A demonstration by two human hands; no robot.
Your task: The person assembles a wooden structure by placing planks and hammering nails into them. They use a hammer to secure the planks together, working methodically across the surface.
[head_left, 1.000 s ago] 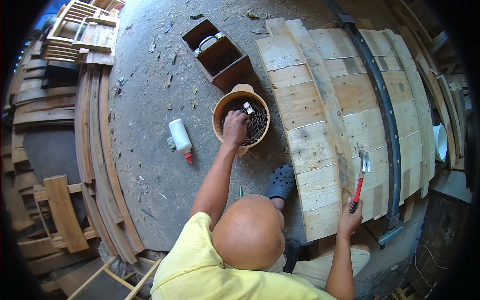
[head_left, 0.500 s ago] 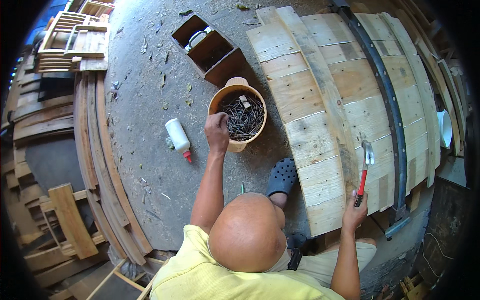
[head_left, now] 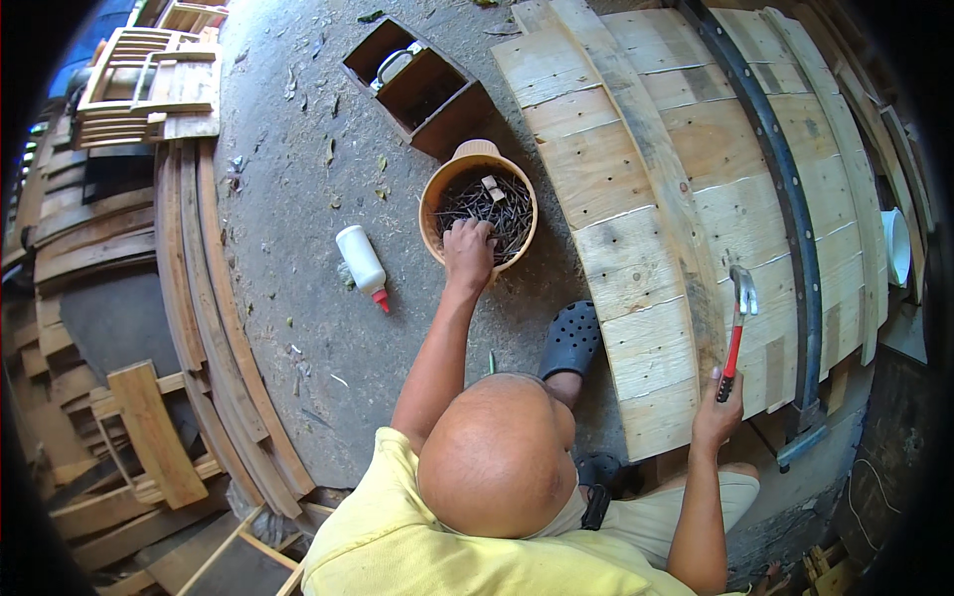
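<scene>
An orange-tan bucket (head_left: 429,214) stands on the floor, holding many loose nails (head_left: 514,211) and a small pale wood block (head_left: 492,189). My left hand (head_left: 469,250) reaches over its near rim, fingers bent down together among the nails; whatever they pinch is hidden. My right hand (head_left: 717,415) grips the red-and-black handle of a claw hammer (head_left: 735,343), its metal head above the boards. Under it lies a panel of pale wooden boards (head_left: 646,328) with nail holes and white glue lines at the joints. A long wooden batten (head_left: 656,164) runs across the panel.
A dark metal bar clamp (head_left: 780,189) spans the panel. Beyond the bucket sits a divided wooden box (head_left: 437,94). A white glue bottle with a red cap (head_left: 361,260) lies on the left. Stacked planks (head_left: 189,288) line the left side; a dark clog (head_left: 571,338) is near the panel.
My left hand has moved from the bucket's left rim into the nails. My right hand still holds the hammer over the panel. The whole view has shifted slightly.
</scene>
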